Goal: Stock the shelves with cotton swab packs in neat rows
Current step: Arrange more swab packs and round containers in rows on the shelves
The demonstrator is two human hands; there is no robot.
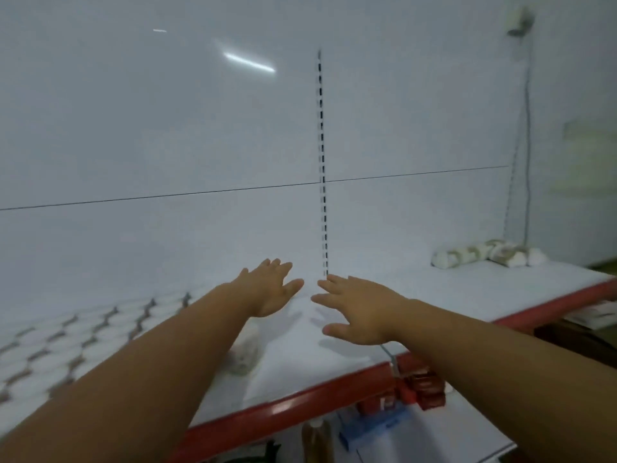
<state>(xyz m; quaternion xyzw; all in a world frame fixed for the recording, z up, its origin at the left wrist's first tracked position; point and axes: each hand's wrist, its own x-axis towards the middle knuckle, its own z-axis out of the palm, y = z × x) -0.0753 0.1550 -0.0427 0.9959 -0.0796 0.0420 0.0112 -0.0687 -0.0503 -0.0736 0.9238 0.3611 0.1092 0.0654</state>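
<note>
Seemingly part done — rows of packs (pixel 66 342) at left of the shelf (pixel 434 289), loose packs (pixel 484 253) far right — left hand (pixel 270 289) and right hand (pixel 360 309) spread, empty.

Bare left hand (pixel 271 290), bare right hand (pixel 360 309)

No legible text, label, brand or number is shown, print on the red boxes (pixel 424 389) blurred beyond reading, markings on the blue pack (pixel 374 427) indistinct, nothing readable on the cotton swab packs (pixel 66 345).
</note>
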